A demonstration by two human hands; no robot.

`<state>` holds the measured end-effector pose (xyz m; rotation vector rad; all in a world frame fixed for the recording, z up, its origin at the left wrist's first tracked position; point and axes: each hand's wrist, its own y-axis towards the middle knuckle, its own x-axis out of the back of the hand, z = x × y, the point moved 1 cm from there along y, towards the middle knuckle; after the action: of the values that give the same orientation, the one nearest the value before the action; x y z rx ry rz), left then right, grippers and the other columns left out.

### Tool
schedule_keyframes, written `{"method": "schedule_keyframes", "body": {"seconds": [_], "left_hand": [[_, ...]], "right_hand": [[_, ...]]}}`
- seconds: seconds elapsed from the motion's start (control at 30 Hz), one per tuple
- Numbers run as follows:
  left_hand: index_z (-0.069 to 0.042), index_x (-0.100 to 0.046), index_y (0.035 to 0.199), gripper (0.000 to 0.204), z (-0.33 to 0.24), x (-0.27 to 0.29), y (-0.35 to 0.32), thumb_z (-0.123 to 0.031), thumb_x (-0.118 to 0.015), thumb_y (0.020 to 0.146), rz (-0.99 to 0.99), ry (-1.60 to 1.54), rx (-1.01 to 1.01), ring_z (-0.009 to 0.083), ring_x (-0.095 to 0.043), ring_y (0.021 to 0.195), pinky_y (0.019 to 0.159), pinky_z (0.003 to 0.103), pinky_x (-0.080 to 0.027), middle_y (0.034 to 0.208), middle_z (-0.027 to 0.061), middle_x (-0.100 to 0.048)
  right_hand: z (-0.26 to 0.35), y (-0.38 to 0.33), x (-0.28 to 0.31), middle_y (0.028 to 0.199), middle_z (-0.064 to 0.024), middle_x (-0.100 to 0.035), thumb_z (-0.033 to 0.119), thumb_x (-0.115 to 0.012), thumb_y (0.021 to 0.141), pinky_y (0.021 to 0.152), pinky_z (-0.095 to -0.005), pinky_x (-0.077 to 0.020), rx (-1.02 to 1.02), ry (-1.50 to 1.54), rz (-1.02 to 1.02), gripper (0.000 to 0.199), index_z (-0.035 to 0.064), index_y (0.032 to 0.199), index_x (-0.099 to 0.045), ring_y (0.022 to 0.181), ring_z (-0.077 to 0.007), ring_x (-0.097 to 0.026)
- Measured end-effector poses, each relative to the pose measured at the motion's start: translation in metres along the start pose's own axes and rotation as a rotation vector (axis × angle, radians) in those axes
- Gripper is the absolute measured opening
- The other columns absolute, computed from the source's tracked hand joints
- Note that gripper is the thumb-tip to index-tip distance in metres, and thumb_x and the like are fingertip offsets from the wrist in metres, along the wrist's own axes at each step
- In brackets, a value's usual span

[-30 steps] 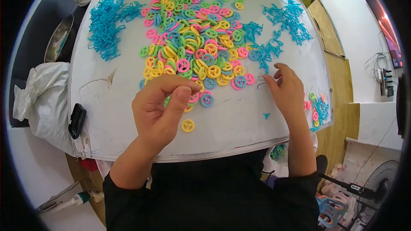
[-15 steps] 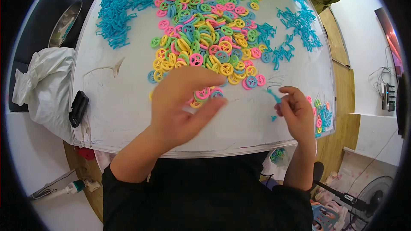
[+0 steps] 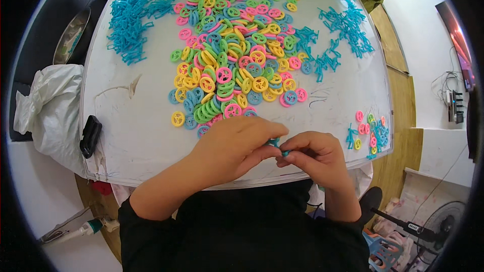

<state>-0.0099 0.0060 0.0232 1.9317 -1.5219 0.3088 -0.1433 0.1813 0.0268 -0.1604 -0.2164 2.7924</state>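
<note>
So the left hand [image 3: 232, 143] and right hand [image 3: 315, 156] are close together at the near side of the tabletop [image 3: 151, 141], fingertips pinched narrow on some teal plastic [image 3: 285, 153]. Can't tell if that's one piece or two, fingers cover most of it. Just beyond is a big messy wheel pile [image 3: 224, 75] in pink, yellow, green and blue. More teal parts [image 3: 132, 25] are heaped far left, and a small mixed cluster [image 3: 375, 133] lies near right.
</note>
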Motion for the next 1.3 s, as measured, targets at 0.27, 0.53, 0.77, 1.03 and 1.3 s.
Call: {"method": "schedule_keyframes", "body": {"seconds": [0.27, 0.53, 0.77, 1.03, 1.3], "left_hand": [[-0.009, -0.067, 0.103, 0.031, 0.004, -0.004, -0.001, -0.011, -0.081, 0.076, -0.066, 0.013, 0.031, 0.0273, -0.068, 0.094, 0.078, 0.035, -0.053, 0.108, 0.009, -0.07], [0.0, -0.07, 0.103, 0.024, 0.025, 0.026, -0.002, 0.003, -0.076, 0.08, -0.558, -0.169, 0.156, 0.0211, -0.069, 0.095, 0.08, 0.032, -0.054, 0.103, 0.0126, -0.072], [-0.001, -0.07, 0.102, 0.023, 0.023, 0.022, -0.003, 0.002, -0.075, 0.08, -0.582, -0.26, 0.204, 0.0228, -0.068, 0.097, 0.081, 0.032, -0.053, 0.104, 0.0119, -0.07], [-0.003, -0.072, 0.102, 0.023, 0.014, 0.011, 0.001, -0.002, -0.076, 0.08, -0.429, -0.148, 0.183, 0.0252, -0.069, 0.094, 0.08, 0.032, -0.053, 0.103, 0.0131, -0.072], [-0.004, -0.073, 0.104, 0.025, 0.012, -0.002, 0.0, -0.001, -0.076, 0.079, -0.323, -0.202, 0.188, 0.0218, -0.068, 0.091, 0.078, 0.032, -0.052, 0.104, 0.0108, -0.073]], "right_hand": [[-0.006, 0.016, 0.014, 0.096, -0.0122, -0.068, -0.001, -0.06, 0.094, 0.075, -0.0296, -0.0574, 0.015, 0.014, -0.031, 0.015, -0.0055, 0.108, -0.061, 0.085, -0.0174, -0.069], [-0.016, 0.059, 0.038, 0.08, -0.009, -0.059, 0.014, -0.077, 0.081, 0.061, -0.0314, -0.0468, 0.209, -1.078, -0.432, 0.024, -0.0001, 0.099, -0.068, 0.065, -0.0185, -0.057], [-0.015, 0.059, 0.032, 0.079, -0.0075, -0.063, 0.011, -0.078, 0.08, 0.062, -0.0315, -0.0483, 0.047, -0.977, -0.391, 0.025, 0.0004, 0.095, -0.062, 0.067, -0.0157, -0.059], [-0.006, 0.032, 0.019, 0.089, -0.0059, -0.066, 0.007, -0.074, 0.086, 0.07, -0.0266, -0.0541, 0.004, 0.08, -0.152, 0.024, 0.0001, 0.106, -0.063, 0.081, -0.0134, -0.065], [-0.02, 0.04, -0.014, 0.107, -0.0123, -0.066, 0.011, -0.063, 0.096, 0.089, -0.0409, -0.059, 0.019, 0.529, -0.192, 0.017, -0.0013, 0.107, -0.06, 0.099, -0.021, -0.068]]}}
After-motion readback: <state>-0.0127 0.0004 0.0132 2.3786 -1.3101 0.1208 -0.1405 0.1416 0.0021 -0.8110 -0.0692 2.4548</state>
